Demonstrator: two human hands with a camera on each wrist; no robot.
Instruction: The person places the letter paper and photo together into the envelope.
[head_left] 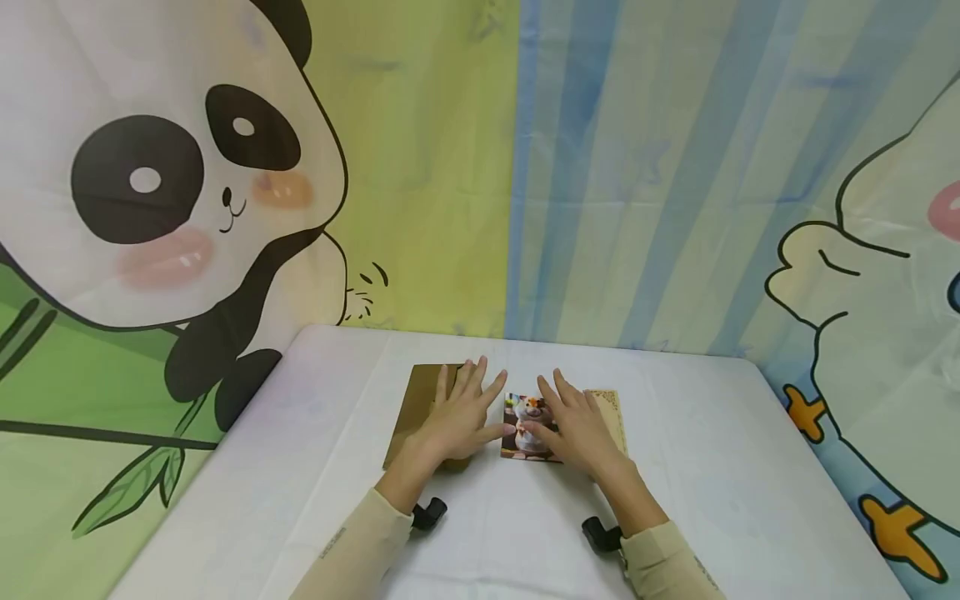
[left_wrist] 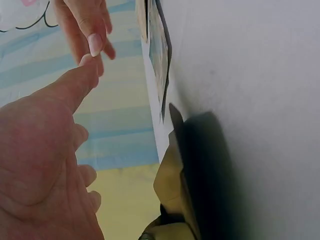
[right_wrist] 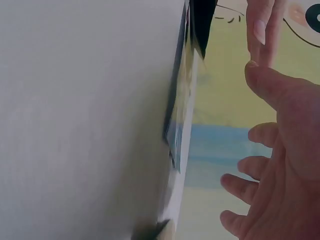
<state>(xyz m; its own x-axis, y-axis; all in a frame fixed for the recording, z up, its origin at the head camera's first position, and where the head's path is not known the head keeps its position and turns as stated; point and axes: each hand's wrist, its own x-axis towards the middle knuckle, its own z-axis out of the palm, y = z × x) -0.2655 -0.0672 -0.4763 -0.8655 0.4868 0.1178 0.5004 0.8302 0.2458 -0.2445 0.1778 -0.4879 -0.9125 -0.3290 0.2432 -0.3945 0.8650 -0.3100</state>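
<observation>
With fingers spread, my left hand point(head_left: 459, 419) hovers over the right part of a flat brown paper item point(head_left: 410, 408), like an envelope or folder. A glossy picture card point(head_left: 527, 411) showing a small white animal with an orange bow lies to its right. My right hand point(head_left: 583, 435), fingers also spread, covers the right side of that card and part of a beige card with an ornate border point(head_left: 609, 406). In the left wrist view, my palm stands above the brown paper point(left_wrist: 169, 187), which bulges open at one end. Neither hand grips anything.
All the items lie on a white-covered table point(head_left: 330, 467). Behind it hangs a printed cloth point(head_left: 435, 167) with a large panda and blue stripes. Black wrist cameras point(head_left: 430, 514) stick out under both sleeves.
</observation>
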